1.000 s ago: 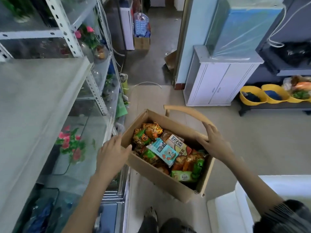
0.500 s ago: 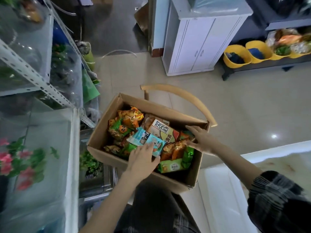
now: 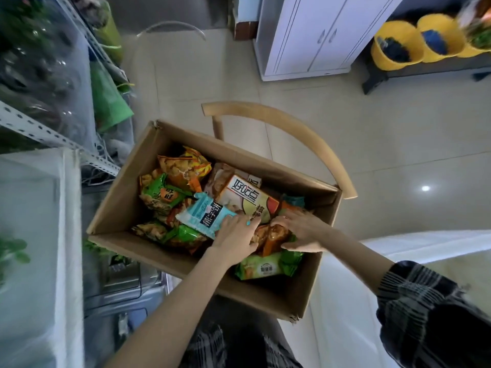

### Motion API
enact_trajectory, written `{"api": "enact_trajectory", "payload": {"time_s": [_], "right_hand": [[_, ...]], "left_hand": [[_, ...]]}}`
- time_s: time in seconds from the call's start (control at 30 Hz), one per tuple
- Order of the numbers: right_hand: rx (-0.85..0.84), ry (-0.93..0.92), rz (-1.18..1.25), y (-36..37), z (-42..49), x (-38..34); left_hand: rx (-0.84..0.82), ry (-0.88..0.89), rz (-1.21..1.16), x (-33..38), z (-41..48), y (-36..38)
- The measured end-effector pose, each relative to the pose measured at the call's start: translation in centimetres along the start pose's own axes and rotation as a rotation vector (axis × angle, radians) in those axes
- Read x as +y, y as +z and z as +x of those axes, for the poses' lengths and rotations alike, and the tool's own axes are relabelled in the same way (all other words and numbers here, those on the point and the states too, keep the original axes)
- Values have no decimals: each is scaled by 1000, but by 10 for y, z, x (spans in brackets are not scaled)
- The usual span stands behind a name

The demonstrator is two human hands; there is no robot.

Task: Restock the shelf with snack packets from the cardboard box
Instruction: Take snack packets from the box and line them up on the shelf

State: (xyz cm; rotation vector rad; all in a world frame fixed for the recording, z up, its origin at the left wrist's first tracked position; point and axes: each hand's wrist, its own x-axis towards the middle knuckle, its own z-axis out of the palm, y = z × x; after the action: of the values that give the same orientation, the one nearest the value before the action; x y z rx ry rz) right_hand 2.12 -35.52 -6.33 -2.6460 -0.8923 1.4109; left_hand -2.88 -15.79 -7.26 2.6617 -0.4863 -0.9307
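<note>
An open cardboard box (image 3: 114, 208) sits on a wooden chair in front of me, filled with several snack packets. My left hand (image 3: 235, 235) lies on the near end of a light blue packet (image 3: 204, 216), fingers bent over it. My right hand (image 3: 300, 229) reaches into the box's right side, fingers and thumb curled around an orange packet (image 3: 271, 236). A white and orange packet (image 3: 247, 197) lies just beyond both hands. A green packet (image 3: 265, 266) lies at the near right corner. The shelf (image 3: 34, 197) stands at my left.
The chair's curved wooden backrest (image 3: 305, 134) arcs behind the box. A white cabinet (image 3: 313, 35) stands further back, yellow tubs (image 3: 396, 43) to its right. A white surface (image 3: 425, 251) is at the right. Metal shelf rails (image 3: 53, 134) hold plastic-wrapped goods at the left.
Both hands left the box's rim and went inside it. The left hand now lies on the blue packet, and the right hand has closed around the orange packet. The view tilted downward.
</note>
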Motion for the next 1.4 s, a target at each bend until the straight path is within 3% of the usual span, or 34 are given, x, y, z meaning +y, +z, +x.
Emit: {"api": "enact_trajectory", "payload": {"time_s": [0.3,0.43,0.6,0.77,0.97,1.07,1.2,1.27,1.4], "right_hand": [[-68,35,6,7,25,13],[33,-53,-44,8,15,15],[244,-79,-57,-3,-6,22],[458,10,354,-14,-44,26],[770,15,1232,-37,-72,2],[711,-56,1553,-49,-79,-16],[628,-214,1928,-66,-85,-50],[550,-268,1984,-72,-89,-65],[466,-305,1978,-81,-100,-90]], "left_hand": [[-79,30,192,9,31,17],[-60,16,188,17,40,25],[115,30,79,16,35,29],[374,-37,-450,5,13,5],[501,-189,-960,-18,-28,-35],[575,-269,-1119,-30,-57,-45],[687,-324,-1594,-36,-100,-61],[743,-323,-1726,-38,-123,-69],[841,-259,-1769,-39,-170,-81]]}}
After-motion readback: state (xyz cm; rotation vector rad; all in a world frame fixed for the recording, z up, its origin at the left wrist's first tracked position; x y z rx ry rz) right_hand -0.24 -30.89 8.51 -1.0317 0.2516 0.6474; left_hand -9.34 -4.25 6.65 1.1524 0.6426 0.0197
